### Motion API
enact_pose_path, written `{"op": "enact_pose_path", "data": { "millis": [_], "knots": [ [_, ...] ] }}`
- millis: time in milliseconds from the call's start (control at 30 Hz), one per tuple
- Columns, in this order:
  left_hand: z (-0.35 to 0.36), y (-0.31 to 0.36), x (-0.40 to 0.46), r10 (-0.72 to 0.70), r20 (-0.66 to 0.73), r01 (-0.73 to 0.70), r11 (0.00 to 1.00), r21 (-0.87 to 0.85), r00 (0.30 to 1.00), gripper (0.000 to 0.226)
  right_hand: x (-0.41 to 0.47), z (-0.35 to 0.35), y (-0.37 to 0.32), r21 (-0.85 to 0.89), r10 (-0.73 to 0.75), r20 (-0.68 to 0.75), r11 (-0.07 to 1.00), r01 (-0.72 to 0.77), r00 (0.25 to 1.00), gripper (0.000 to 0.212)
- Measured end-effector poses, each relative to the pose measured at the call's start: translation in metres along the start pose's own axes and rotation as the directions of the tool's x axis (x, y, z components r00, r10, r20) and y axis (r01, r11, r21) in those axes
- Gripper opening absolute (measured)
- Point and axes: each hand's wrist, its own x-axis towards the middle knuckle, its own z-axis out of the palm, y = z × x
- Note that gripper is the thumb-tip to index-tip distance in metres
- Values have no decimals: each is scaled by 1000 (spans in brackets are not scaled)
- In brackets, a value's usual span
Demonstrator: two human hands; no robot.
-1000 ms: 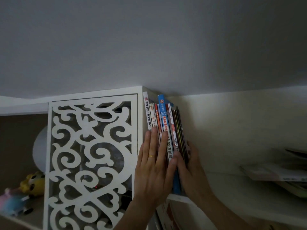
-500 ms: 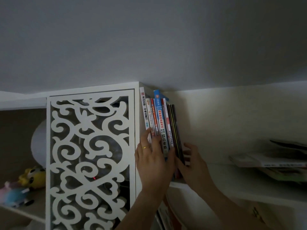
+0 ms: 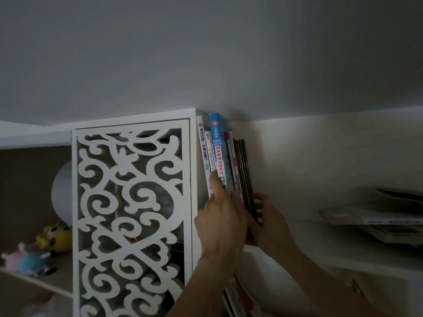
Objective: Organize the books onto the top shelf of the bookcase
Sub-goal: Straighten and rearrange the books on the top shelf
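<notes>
Head view, books: a row of books (image 3: 225, 161) stands upright at the left end of the top shelf (image 3: 297, 252), against the carved white panel (image 3: 132, 216).
Left hand: the left hand (image 3: 220, 221) lies against the spines, forefinger straight and pointing up, gripping nothing.
Right hand: the right hand (image 3: 269, 219) curls its fingers round the dark outermost books.
Right end of shelf: a flat stack of books (image 3: 377, 217).
Left compartment: soft toys (image 3: 36, 250).

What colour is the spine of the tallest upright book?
Blue spine with white characters, clearest in the head view.
</notes>
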Motion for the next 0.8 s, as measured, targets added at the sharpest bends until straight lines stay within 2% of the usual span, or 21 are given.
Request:
{"op": "enact_pose_path", "data": {
  "millis": [67,233,367,500,600,700,800],
  "knots": [
    [-16,0,-4,28,-8,-27,999,16,1000,52,-1,-1,-2,-23,-22,-19,1000,21,1000,59],
    [-75,-15,-39,91,-152,-107,989,-101,984,37,-2,-3,-10,-7,-26,-31,1000,25,999,72],
    [-125,-31,-67,80,-233,-95,994,-55,969,35,-7,0,-22,51,18,-55,999,-15,998,104],
    [-151,-51,-70,48,-280,-49,999,3,959,34,-12,22,-49,-145,-114,-77,984,102,991,125],
    [-159,-55,-64,25,-283,-30,999,-13,959,39,-4,47,-67,-314,-81,-138,949,34,987,142],
    [-156,-55,-63,22,-218,-38,997,-68,976,40,8,64,-68,-368,9,-245,924,-102,969,140],
    [-148,-58,-62,3,-147,-26,987,-157,989,39,14,58,-64,-294,57,-260,946,-135,964,124]
  ]
}}
